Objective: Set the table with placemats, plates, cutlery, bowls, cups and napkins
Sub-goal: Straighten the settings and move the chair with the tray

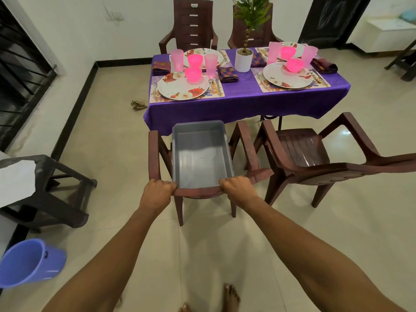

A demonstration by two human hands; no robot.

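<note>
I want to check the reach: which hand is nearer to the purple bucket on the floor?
Left. The left hand grips the chair back on the side toward the purple bucket, which lies at lower left. The right hand grips the same back, farther away.

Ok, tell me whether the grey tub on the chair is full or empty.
Empty. The grey tub sits on the seat of the chair, and its bare bottom and inner walls show, with nothing in it.

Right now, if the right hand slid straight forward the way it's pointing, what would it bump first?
Probably the grey tub on the chair: the right hand grips the chair's backrest just behind the tub's near rim. Depth is hard to judge.
</note>
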